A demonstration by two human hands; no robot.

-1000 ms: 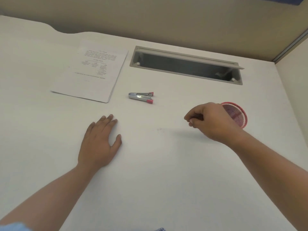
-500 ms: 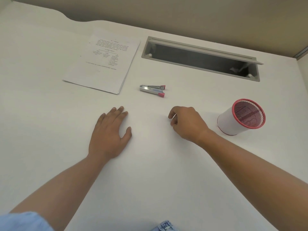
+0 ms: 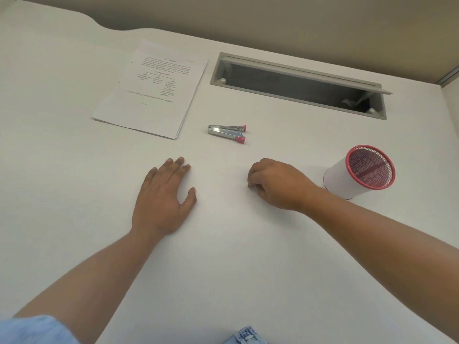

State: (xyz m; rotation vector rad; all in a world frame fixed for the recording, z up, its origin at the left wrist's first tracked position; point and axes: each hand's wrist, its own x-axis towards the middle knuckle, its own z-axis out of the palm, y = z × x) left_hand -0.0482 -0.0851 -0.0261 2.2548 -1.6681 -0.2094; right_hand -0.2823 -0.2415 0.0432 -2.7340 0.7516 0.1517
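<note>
My left hand (image 3: 162, 197) lies flat on the white desk (image 3: 223, 256), palm down with straight fingers. My right hand (image 3: 278, 184) rests on the desk to its right, fingers curled under into a loose fist, and nothing shows in it. A small silver stapler with pink tips (image 3: 227, 132) lies beyond and between the two hands, touched by neither. A stack of printed sheets (image 3: 154, 90) sits at the back left. A white pen cup with a red mesh rim (image 3: 347, 180) stands just right of my right wrist.
A long grey cable slot with its flap up (image 3: 293, 70) is set into the desk at the back right. A beige partition wall (image 3: 273, 21) runs behind the desk. Light blue clothing shows at the bottom edge.
My right hand has moved left from in front of the pen cup to the desk's middle and settled there. The left hand stays flat. The view has shifted slightly.
</note>
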